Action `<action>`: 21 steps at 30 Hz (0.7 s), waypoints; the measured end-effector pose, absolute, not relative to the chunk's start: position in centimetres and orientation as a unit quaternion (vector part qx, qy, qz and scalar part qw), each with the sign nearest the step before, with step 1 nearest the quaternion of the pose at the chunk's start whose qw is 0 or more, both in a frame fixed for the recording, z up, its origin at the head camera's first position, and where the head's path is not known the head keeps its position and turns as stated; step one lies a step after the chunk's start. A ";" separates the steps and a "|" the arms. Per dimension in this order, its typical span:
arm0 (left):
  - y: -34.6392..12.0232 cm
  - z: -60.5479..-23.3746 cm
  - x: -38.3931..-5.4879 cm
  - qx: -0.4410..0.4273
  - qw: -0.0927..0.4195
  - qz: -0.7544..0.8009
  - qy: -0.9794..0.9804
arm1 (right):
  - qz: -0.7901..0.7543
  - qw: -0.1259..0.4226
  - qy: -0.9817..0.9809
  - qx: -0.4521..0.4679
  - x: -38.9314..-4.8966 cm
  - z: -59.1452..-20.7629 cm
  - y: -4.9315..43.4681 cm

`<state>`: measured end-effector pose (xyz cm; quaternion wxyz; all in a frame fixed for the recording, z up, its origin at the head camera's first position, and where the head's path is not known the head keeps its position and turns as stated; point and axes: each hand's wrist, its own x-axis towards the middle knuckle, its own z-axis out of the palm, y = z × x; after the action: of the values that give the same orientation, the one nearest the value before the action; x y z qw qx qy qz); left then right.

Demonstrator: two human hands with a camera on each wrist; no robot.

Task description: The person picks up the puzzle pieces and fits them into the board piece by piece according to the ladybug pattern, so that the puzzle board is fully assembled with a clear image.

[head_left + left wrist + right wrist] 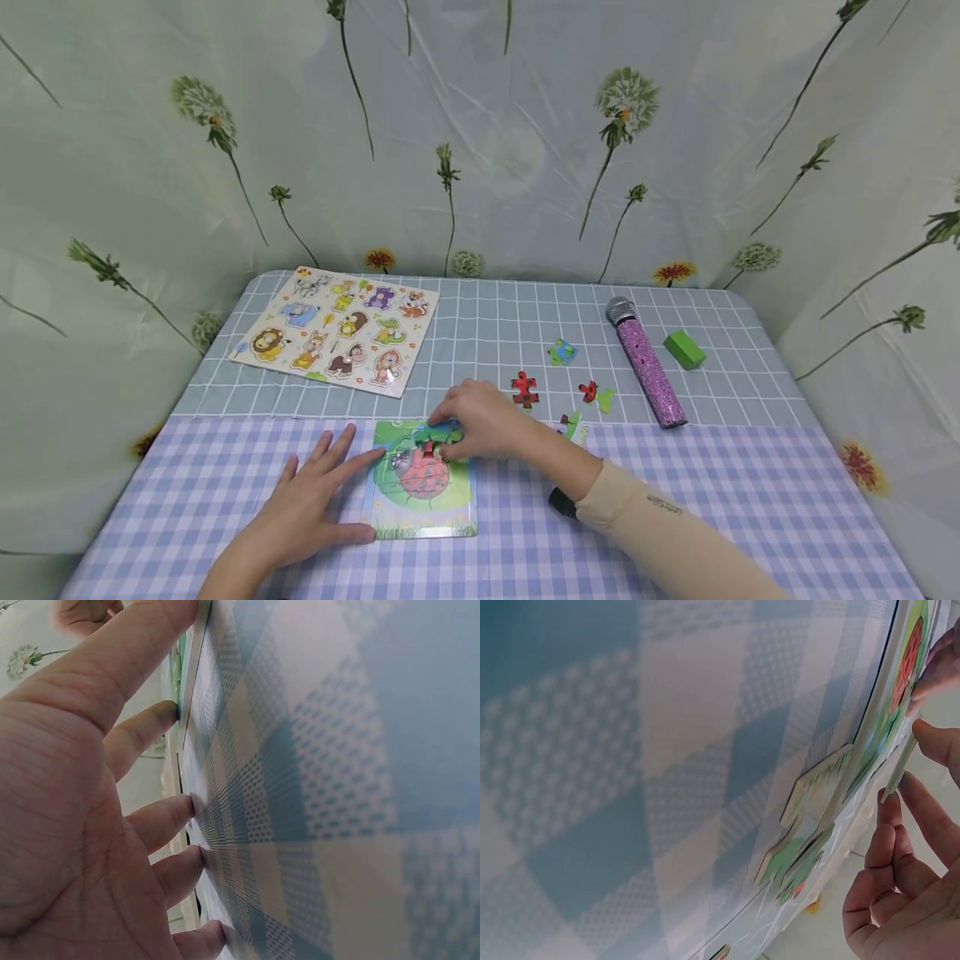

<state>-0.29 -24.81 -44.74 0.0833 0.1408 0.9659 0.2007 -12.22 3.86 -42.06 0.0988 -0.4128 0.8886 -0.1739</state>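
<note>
The right hand (pixel 480 421) pinches a thin puzzle piece (pixel 899 771) at the ladybug puzzle board (pixel 459 508), which the outspread left hand (pixel 306 496) touches; probably light and stiff, it suits edge holds.

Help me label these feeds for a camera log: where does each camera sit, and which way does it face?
Head: on the head, facing forward and down at the ladybug board; shows the left hand, right hand and a beige sleeve.
Left wrist: on the left wrist, looking low along the checked cloth; left palm and fingers, plus part of the right hand.
Right wrist: on the right wrist, looking toward the pinched puzzle piece; both hands show.
Shared: head and right wrist both show the ladybug.
</note>
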 end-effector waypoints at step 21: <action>-24.9 -44.9 -0.3 0.144 0.082 0.204 0.965 | -0.126 0.089 0.889 -0.432 -11.8 -42.8 1.9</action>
<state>-0.34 -24.95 -44.93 0.0824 0.1438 0.9648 0.2045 -11.82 1.87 -42.84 0.0894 -0.4318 0.8887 -0.1256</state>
